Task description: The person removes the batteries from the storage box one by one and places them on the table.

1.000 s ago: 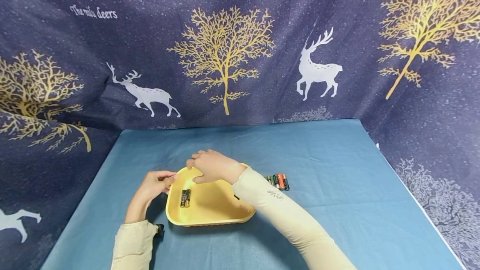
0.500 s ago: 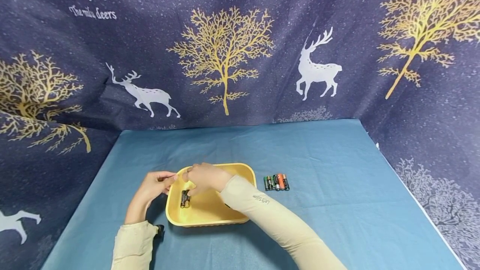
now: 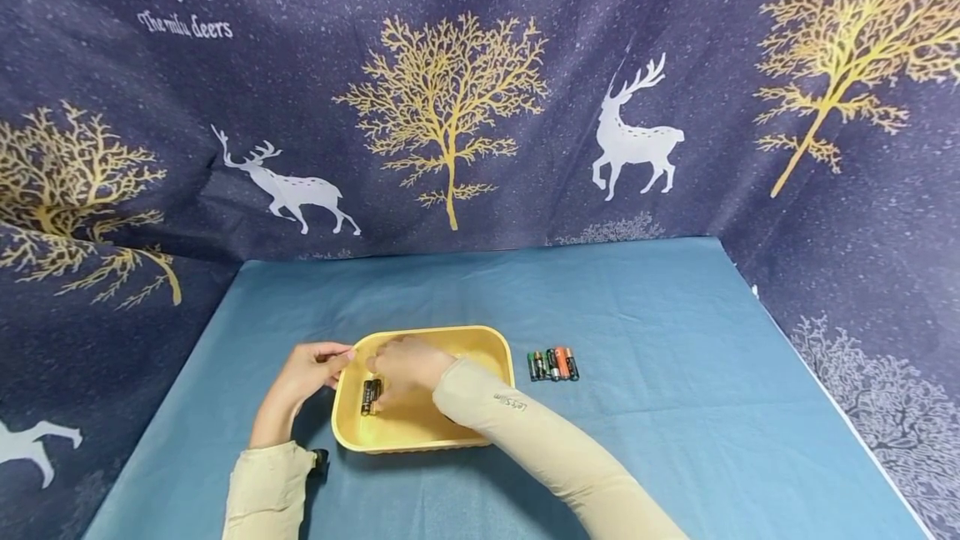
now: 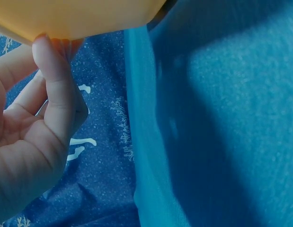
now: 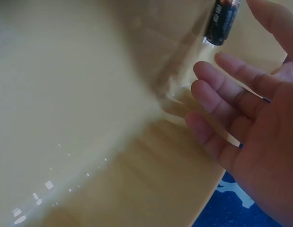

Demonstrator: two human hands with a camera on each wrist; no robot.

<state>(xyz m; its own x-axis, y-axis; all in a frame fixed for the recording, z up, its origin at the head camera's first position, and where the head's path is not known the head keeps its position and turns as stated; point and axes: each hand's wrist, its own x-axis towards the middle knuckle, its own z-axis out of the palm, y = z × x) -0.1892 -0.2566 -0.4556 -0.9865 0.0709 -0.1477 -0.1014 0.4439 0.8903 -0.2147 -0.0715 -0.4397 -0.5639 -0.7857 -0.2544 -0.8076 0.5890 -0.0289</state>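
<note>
A yellow plastic basin point(image 3: 480, 340) stands on the blue cloth. Near its left end two dark AA-type batteries point(image 3: 367, 397) lie side by side. My left hand point(image 3: 300, 375) pinches the basin's left rim between thumb and fingers; the left wrist view shows the thumb point(image 4: 50, 61) against the wall. My right hand point(image 3: 411, 363) is down inside the basin, its fingers around the upper right of the pair. In the right wrist view its fingers point(image 5: 210, 97) are spread and slightly bent, with a battery point(image 5: 222, 21) beyond the index fingertip and close to the thumb.
Several batteries point(image 3: 555, 364), green, black and orange, lie in a row on the blue cloth point(image 3: 675, 440) right of the basin. A dark curtain point(image 3: 480, 107) with printed deer and trees hangs behind. A small black device point(image 3: 320, 463) sits at the left cuff.
My right hand has moved down and slightly left into the basin, toward the two batteries. The forearm no longer covers the row on the right. The left hand keeps its place.
</note>
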